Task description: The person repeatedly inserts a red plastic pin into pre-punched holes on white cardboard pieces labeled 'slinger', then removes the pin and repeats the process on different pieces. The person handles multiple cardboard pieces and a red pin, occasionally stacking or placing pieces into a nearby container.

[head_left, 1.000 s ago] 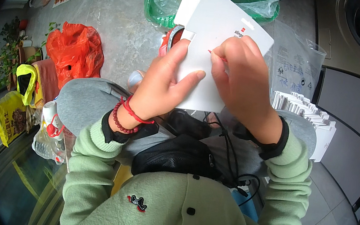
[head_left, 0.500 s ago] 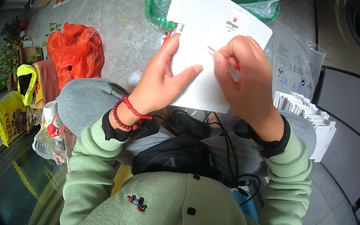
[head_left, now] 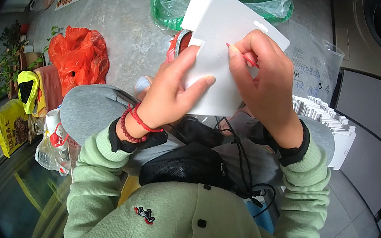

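Note:
My left hand point(head_left: 172, 79) grips the left side of a white card with a hang slot point(head_left: 223, 61), thumb lying on its face. The card has a stepped notch at its left edge and is tilted above my lap. Over its right part, my right hand point(head_left: 263, 73) is closed in a pinch on a thin red strip point(head_left: 250, 61), cord or stick I cannot tell. One tip of the strip sticks out past the fingers, just above the card. Behind the notch, a red and grey rounded thing point(head_left: 183, 42) shows in part.
A green basket point(head_left: 159, 8) with clear plastic film stands beyond the card. On the right are a clear plastic bag point(head_left: 318, 68) and a stack of white folded cards point(head_left: 337, 125). At left lie a red plastic bag point(head_left: 78, 60), a bottle point(head_left: 52, 121) and a yellow packet point(head_left: 11, 125).
The card's face with print no longer shows; a plain white face with a slot shows instead. More of the red and grey thing is exposed. My right hand still pinches the red strip.

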Demonstrator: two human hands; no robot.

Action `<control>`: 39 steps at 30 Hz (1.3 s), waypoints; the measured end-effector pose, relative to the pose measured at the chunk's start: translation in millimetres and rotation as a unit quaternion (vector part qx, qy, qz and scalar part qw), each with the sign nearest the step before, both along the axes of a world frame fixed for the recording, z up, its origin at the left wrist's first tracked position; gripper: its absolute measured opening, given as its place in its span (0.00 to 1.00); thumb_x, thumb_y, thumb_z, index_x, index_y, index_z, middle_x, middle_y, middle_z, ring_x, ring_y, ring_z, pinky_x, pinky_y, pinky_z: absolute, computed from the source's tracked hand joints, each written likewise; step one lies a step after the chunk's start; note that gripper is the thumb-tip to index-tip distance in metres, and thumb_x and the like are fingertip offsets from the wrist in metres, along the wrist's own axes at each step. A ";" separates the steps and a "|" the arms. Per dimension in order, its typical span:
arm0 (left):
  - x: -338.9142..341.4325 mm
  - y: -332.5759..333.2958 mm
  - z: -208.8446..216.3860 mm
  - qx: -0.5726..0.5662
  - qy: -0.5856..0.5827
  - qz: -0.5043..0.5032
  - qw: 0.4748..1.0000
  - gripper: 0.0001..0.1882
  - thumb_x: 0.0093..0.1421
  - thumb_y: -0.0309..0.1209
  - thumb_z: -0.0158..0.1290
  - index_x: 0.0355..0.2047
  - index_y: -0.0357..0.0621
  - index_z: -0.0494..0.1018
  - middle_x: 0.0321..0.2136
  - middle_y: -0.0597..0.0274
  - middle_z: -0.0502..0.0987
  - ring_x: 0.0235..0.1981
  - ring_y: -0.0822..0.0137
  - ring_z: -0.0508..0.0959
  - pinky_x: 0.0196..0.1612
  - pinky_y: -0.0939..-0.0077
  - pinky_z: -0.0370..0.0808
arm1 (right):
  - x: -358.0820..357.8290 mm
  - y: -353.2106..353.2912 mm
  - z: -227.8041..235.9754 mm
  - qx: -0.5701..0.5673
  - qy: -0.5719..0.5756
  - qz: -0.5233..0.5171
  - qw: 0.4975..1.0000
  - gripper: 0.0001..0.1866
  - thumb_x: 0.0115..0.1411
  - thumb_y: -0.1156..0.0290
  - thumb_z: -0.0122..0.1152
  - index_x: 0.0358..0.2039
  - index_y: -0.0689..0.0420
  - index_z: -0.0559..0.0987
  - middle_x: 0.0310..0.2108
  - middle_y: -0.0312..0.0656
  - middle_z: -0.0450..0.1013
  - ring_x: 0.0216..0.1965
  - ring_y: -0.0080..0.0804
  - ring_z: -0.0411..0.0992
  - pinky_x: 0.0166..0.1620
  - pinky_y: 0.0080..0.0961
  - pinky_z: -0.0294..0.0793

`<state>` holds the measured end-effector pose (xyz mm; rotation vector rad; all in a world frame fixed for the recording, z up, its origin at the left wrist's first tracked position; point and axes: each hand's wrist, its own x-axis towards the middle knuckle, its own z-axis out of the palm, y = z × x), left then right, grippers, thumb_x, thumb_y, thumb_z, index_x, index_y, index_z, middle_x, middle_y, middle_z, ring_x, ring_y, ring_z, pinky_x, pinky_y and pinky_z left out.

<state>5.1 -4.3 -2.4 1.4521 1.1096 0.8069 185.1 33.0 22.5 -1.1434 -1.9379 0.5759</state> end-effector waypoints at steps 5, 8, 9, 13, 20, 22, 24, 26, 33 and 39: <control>3.8 0.1 -4.1 0.087 0.040 0.038 0.995 0.21 0.56 0.23 0.54 0.50 0.36 0.65 0.37 0.54 0.75 0.37 0.67 0.76 0.41 0.74 0.71 | -1.8 -0.7 -2.7 0.041 -0.039 -0.018 0.998 0.06 0.51 0.78 0.58 0.23 0.60 0.69 0.17 0.38 0.62 0.19 0.30 0.61 0.24 0.24 0.61; 5.7 4.0 -5.5 0.014 -0.094 0.101 0.990 0.24 0.55 0.21 0.54 0.52 0.34 0.63 0.42 0.58 0.74 0.43 0.70 0.73 0.46 0.77 0.70 | 0.6 -0.4 -1.8 0.054 -0.032 -0.016 0.998 0.05 0.51 0.79 0.58 0.23 0.60 0.70 0.18 0.38 0.63 0.20 0.30 0.62 0.25 0.24 0.62; 1.6 6.0 -4.0 -0.016 -0.106 0.097 0.989 0.25 0.55 0.20 0.55 0.53 0.33 0.62 0.45 0.61 0.72 0.46 0.71 0.71 0.50 0.77 0.68 | 2.6 0.7 -0.5 0.059 -0.030 -0.020 0.998 0.05 0.51 0.79 0.58 0.23 0.60 0.70 0.18 0.38 0.63 0.21 0.29 0.63 0.25 0.23 0.62; -8.8 11.8 -0.8 -0.028 -0.138 0.113 0.984 0.26 0.55 0.21 0.56 0.53 0.34 0.61 0.45 0.60 0.71 0.46 0.72 0.71 0.50 0.75 0.69 | 17.6 4.3 8.3 0.009 -0.032 -0.065 0.997 0.08 0.47 0.78 0.59 0.19 0.57 0.68 0.15 0.38 0.63 0.21 0.34 0.64 0.24 0.28 0.63; -8.8 9.4 2.4 -0.011 -0.143 0.115 0.983 0.27 0.55 0.21 0.56 0.54 0.34 0.61 0.45 0.59 0.71 0.47 0.71 0.71 0.50 0.75 0.68 | 27.5 5.7 13.2 -0.005 -0.052 -0.050 0.997 0.05 0.50 0.80 0.57 0.20 0.62 0.70 0.19 0.35 0.64 0.21 0.19 0.60 0.26 0.17 0.61; -9.8 9.5 4.0 0.005 -0.122 0.106 0.987 0.26 0.55 0.21 0.56 0.53 0.34 0.61 0.45 0.59 0.71 0.46 0.71 0.71 0.49 0.76 0.68 | 27.7 6.0 13.4 -0.015 -0.058 -0.056 0.997 0.05 0.50 0.80 0.56 0.20 0.62 0.70 0.19 0.35 0.64 0.21 0.19 0.60 0.26 0.17 0.60; -11.2 9.5 5.5 0.024 -0.095 0.093 0.991 0.25 0.55 0.22 0.56 0.52 0.34 0.62 0.44 0.59 0.71 0.46 0.72 0.71 0.49 0.77 0.68 | 27.9 6.6 13.6 -0.011 -0.054 -0.056 0.997 0.05 0.50 0.80 0.56 0.20 0.62 0.70 0.19 0.34 0.64 0.21 0.19 0.60 0.26 0.17 0.60; -11.6 9.3 6.2 0.042 -0.081 0.088 0.992 0.24 0.55 0.22 0.56 0.51 0.34 0.62 0.43 0.59 0.72 0.44 0.72 0.71 0.48 0.77 0.68 | 28.3 6.8 14.0 -0.008 -0.053 -0.056 0.997 0.06 0.51 0.80 0.57 0.20 0.62 0.70 0.19 0.34 0.64 0.21 0.19 0.60 0.26 0.17 0.60; -9.9 6.5 6.7 0.065 -0.077 0.092 0.991 0.23 0.56 0.22 0.56 0.51 0.34 0.62 0.42 0.59 0.72 0.43 0.72 0.72 0.47 0.78 0.68 | 28.3 7.0 13.8 -0.017 -0.055 -0.055 0.997 0.06 0.52 0.79 0.58 0.21 0.62 0.71 0.19 0.35 0.66 0.21 0.19 0.63 0.27 0.17 0.62; -12.0 3.3 7.2 0.106 -0.037 0.070 0.991 0.21 0.56 0.22 0.57 0.49 0.34 0.65 0.42 0.57 0.73 0.42 0.71 0.73 0.45 0.78 0.69 | 27.5 6.4 13.0 0.002 -0.060 -0.056 0.997 0.06 0.52 0.79 0.58 0.21 0.62 0.71 0.20 0.35 0.67 0.22 0.20 0.63 0.27 0.18 0.63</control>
